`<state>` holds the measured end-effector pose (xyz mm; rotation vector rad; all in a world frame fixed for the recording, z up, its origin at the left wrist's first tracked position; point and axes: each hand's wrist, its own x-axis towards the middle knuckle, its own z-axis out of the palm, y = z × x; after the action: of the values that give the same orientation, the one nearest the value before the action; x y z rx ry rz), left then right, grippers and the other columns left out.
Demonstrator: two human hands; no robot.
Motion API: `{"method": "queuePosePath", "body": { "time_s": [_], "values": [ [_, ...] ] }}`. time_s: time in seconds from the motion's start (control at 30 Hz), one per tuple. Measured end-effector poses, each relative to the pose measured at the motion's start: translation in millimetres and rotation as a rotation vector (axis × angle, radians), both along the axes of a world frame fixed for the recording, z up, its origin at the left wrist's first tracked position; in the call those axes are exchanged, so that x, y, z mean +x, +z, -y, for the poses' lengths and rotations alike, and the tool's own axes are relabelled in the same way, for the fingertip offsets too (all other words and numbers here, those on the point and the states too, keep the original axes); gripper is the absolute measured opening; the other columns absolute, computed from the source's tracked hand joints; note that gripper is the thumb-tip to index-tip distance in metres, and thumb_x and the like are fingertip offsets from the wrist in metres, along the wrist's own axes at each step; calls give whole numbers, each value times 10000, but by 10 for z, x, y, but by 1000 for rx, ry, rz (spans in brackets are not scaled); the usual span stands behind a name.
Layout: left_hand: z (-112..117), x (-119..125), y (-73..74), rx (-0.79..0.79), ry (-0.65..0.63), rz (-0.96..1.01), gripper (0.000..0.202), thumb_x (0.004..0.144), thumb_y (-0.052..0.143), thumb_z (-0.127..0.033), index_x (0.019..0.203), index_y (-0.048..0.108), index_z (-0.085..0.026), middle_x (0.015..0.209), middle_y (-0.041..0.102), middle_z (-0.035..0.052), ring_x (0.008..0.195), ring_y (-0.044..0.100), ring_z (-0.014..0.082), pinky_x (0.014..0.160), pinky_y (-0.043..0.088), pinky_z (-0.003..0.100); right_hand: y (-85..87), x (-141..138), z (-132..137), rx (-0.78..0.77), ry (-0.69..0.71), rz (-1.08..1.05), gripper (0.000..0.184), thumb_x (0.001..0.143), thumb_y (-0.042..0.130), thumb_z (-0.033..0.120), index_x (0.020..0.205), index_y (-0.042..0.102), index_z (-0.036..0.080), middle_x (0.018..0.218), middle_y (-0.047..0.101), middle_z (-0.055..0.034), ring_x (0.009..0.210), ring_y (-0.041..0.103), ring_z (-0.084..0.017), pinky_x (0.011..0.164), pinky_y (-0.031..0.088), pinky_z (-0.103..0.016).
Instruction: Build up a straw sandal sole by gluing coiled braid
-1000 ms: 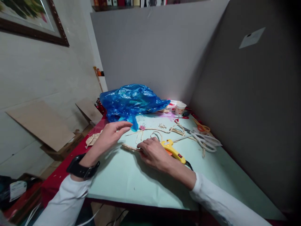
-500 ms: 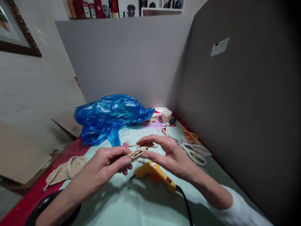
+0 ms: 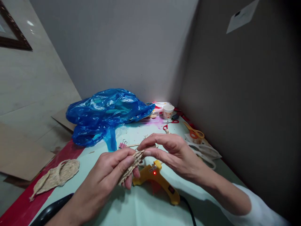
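Observation:
A piece of braided straw cord [image 3: 132, 167] is gripped by my left hand [image 3: 107, 175], thumb on top and fingers beneath. My right hand [image 3: 175, 153] pinches its far end between thumb and fingertips. Just under the hands lies a yellow hot glue gun [image 3: 162, 183] with a lit red light and a black cable. To the left, a finished-looking woven straw slipper [image 3: 57, 177] with a strap rests on the table edge. Behind my hands sits a pink binder clip [image 3: 123, 144], with a thin length of cord beside it.
A crumpled blue plastic bag [image 3: 105, 110] fills the back left. A paper cup [image 3: 168, 111], red-handled scissors [image 3: 172, 121], orange-handled scissors [image 3: 195, 131] and white-handled scissors [image 3: 204, 153] lie at the back right. Grey partitions [image 3: 122, 47] stand behind and right.
My view has dipped lower, so the shelf is out of sight. The braided cord has been turned, its near end now tilting down toward me, and my left hand turned with it.

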<state>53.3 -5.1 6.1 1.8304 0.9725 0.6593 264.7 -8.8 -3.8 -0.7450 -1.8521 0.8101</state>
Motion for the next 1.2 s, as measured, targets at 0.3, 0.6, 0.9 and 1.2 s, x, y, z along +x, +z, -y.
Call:
{"method": "queuePosePath", "body": {
  "time_s": [0.3,0.6,0.9,1.2],
  "values": [
    [0,-108,-151,126,140,51,199,945,579,-431,994,708,-287,848,697,9,925,664,224,801,494,272,-79,-131,-12,-233,-2,-154,213,908,704,232,1095,627,167,1018,697,-19,925,673,-98,806,530,-173],
    [36,-41,-283,281,174,113,77,911,640,-302,852,677,-271,788,664,-15,732,644,162,658,482,240,-96,-107,100,-90,-30,98,201,953,666,215,1128,568,201,1018,664,25,931,643,-79,849,468,-183],
    [95,-116,-292,-108,307,302,129,856,705,-373,789,686,-265,753,608,-27,689,570,122,610,467,174,-100,-106,-17,-131,16,63,100,982,620,196,1062,672,168,1044,698,-2,963,645,-97,847,485,-194],
    [84,-130,-301,-98,298,298,117,832,752,-337,939,794,-316,910,744,-15,881,665,164,771,516,186,-82,-239,-39,63,-112,80,55,951,653,158,944,704,141,929,720,10,846,655,-74,781,487,-165]
  ]
}}
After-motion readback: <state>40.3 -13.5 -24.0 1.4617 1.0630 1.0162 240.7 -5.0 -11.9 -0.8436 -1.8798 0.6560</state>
